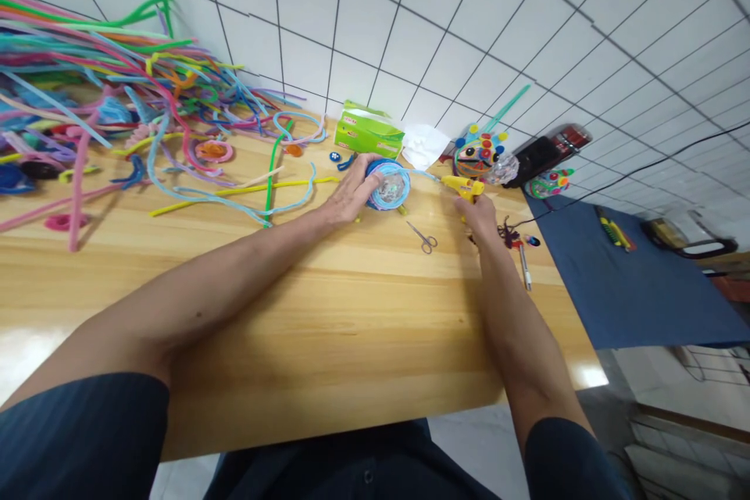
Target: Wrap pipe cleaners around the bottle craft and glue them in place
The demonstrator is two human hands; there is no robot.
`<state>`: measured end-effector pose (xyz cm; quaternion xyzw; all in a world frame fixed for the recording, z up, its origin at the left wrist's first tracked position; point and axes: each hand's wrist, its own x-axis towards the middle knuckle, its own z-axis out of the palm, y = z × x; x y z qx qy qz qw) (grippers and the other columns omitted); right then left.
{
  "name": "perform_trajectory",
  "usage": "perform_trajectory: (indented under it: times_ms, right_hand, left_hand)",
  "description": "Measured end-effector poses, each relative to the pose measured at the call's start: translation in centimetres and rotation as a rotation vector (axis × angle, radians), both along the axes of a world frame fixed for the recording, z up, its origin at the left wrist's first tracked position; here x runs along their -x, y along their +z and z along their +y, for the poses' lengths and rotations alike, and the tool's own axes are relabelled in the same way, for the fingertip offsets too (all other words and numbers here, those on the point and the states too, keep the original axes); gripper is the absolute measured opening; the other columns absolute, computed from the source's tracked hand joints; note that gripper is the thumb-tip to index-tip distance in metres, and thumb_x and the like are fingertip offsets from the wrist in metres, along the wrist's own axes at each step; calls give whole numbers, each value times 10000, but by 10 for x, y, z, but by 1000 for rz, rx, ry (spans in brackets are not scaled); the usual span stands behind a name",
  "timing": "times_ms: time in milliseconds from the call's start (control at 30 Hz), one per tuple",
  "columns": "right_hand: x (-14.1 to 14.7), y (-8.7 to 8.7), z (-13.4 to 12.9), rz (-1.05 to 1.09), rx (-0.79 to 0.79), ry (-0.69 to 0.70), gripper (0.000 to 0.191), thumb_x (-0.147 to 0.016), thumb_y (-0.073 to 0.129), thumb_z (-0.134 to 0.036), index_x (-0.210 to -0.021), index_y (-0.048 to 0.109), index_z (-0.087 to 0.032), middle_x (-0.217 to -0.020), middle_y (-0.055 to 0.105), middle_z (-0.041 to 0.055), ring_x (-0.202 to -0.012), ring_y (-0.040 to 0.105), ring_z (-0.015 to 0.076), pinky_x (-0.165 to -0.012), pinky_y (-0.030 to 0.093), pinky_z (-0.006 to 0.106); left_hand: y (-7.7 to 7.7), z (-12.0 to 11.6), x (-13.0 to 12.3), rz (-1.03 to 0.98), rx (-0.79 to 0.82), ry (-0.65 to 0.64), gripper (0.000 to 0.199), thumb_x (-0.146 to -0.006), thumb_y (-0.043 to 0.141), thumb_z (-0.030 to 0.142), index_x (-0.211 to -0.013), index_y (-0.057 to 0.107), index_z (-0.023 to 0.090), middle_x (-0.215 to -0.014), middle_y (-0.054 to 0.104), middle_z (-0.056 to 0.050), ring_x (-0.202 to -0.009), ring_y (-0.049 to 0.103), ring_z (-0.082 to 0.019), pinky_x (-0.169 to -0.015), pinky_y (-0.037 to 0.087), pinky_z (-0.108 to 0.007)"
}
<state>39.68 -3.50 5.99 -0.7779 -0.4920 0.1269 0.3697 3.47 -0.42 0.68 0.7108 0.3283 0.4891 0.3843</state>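
My left hand [351,194] is wrapped round the left side of a round, blue pipe-cleaner-covered container [389,186], whose inside looks clear and shiny. A light blue pipe cleaner end [423,173] sticks out from it to the right. My right hand [479,217] grips a yellow hot glue gun [464,185] by its handle. The gun's nozzle points left, close to that loose end; whether they touch I cannot tell. Small scissors [423,238] lie on the table between my hands. Behind the container stands a green tissue pack [368,130], with a white tissue [424,145] beside it.
A big heap of coloured pipe cleaners [117,86] covers the table's left. At the back right stand a decorated face-like craft [473,152] and a dark bottle [542,160]. A pen [525,267] lies near the table's right end [571,328]. A black cable [633,168] hangs across the right.
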Motion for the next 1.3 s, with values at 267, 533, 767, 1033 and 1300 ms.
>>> perform_trajectory:
  times_ms: [267,533,767,1033,1300]
  right_hand:
    - [34,52,-70,122,-221,396,359,-850,864,-568,-1028,817,-259,-1152,918,113,-959,855,288,-879,708,445]
    - [78,65,-61,-259,-199,617,270,-973,801,-540,-1011,788,-273,-828,758,-7,-765,672,245,-764,562,410]
    - [87,70,-51,-391,-229,683,131,-1012,726,-423,-993,710,-295,-871,760,12,-788,681,265,-803,568,422]
    - [93,66,-50,-405,-214,723,133,-1016,723,-407,-1081,738,-292,-876,779,9,-780,693,270,-786,565,414]
    - [94,58,-51,-375,-228,765,142,-1053,705,-390,-1149,761,-301,-895,789,7,-778,695,259,-814,613,416]
  left_hand:
    - [-1,3,-1,-36,27,14,552,-1215,542,624,-1577,601,212,-1651,719,-155,-1626,667,-371,-1481,511,-539]
    - [1,1,-4,-48,57,48,538,-1202,536,629,-1557,621,234,-1623,742,-163,-1601,688,-364,-1452,535,-526]
    - [3,-1,-2,-57,51,40,493,-1207,538,607,-1537,625,251,-1607,751,-141,-1586,685,-357,-1447,535,-524]
    - [7,-4,1,-27,32,27,502,-1233,517,615,-1552,627,244,-1631,736,-153,-1598,682,-364,-1458,541,-547]
    - [-2,1,0,-50,26,22,515,-1223,540,653,-1552,628,267,-1625,748,-125,-1589,685,-351,-1437,544,-501]
